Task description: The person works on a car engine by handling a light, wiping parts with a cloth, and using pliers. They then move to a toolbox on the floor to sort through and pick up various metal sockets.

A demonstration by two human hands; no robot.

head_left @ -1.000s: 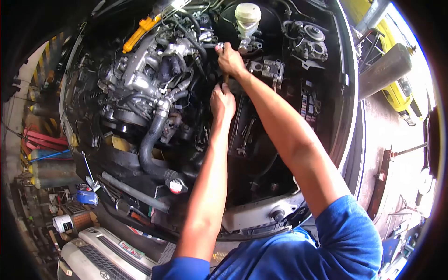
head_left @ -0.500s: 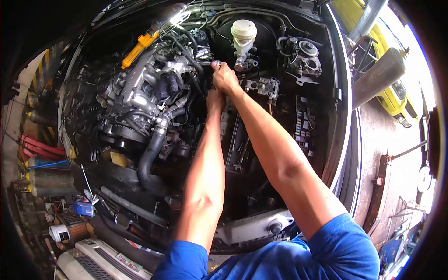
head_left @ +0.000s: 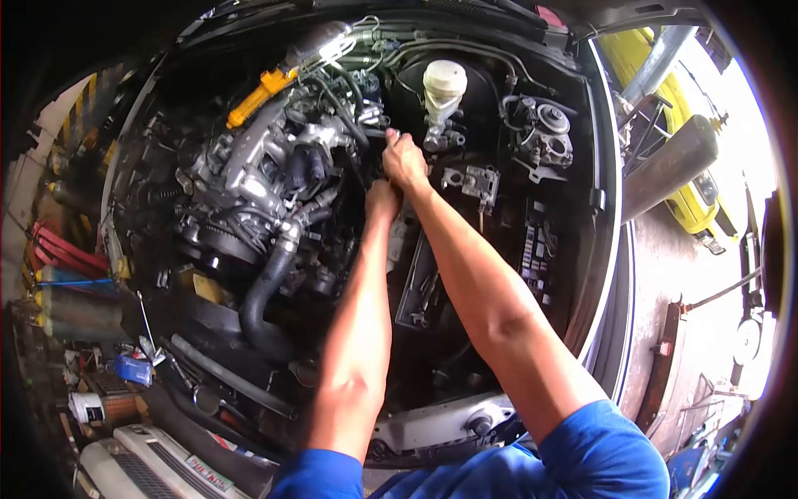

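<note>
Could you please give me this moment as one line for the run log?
scene: open engine bay | right hand: gripping a small metal part beside the white reservoir | left hand: just below, deep among the hoses; grasp hidden

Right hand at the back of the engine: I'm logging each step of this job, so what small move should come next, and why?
Probably a short turn of the metal tool. The right hand is closed around its end, beside the white reservoir, and the left hand sits just below among the hoses as if bracing. The tool's tip is hidden, so its seating cannot be confirmed.
</note>
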